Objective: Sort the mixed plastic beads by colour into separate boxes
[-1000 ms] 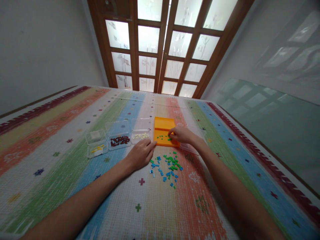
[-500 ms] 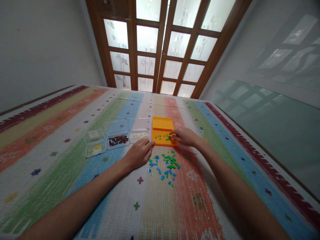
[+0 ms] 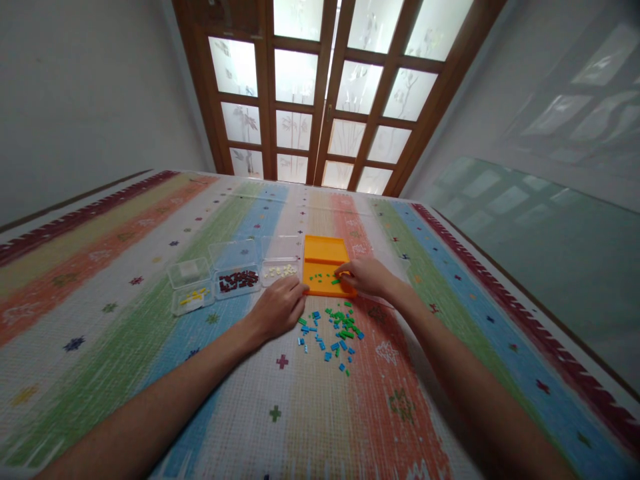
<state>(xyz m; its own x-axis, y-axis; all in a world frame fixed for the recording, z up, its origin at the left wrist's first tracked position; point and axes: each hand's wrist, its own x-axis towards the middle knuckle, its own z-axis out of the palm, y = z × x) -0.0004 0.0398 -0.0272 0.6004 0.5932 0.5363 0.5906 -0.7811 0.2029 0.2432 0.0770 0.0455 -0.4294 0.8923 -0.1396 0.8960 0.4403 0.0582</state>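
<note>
An orange plastic case (image 3: 326, 249) lies unfolded on the table, with a few small green pieces (image 3: 321, 275) scattered in its nearer half. My left hand (image 3: 281, 305) rests at the near left corner of the case, fingertips closed on its edge. Over the right side of the nearer half, my right hand (image 3: 369, 275) has its thumb and fingers drawn together in a pinch close to the green pieces. Whatever lies between those fingertips is too small to make out. Loose green building bricks (image 3: 346, 323) and blue building bricks (image 3: 327, 357) are spread on the cloth in front of the case.
Three clear lidded boxes stand open to the left, holding yellow pieces (image 3: 194, 298), dark red-brown pieces (image 3: 239, 280) and cream pieces (image 3: 280, 271). Another clear container (image 3: 385, 297) is partly hidden under my right hand. A striped cloth (image 3: 240, 413) covers the table.
My right hand has shifted slightly left over the nearer half of the case. My left hand stays at the case's corner. The whole view has moved very slightly.
</note>
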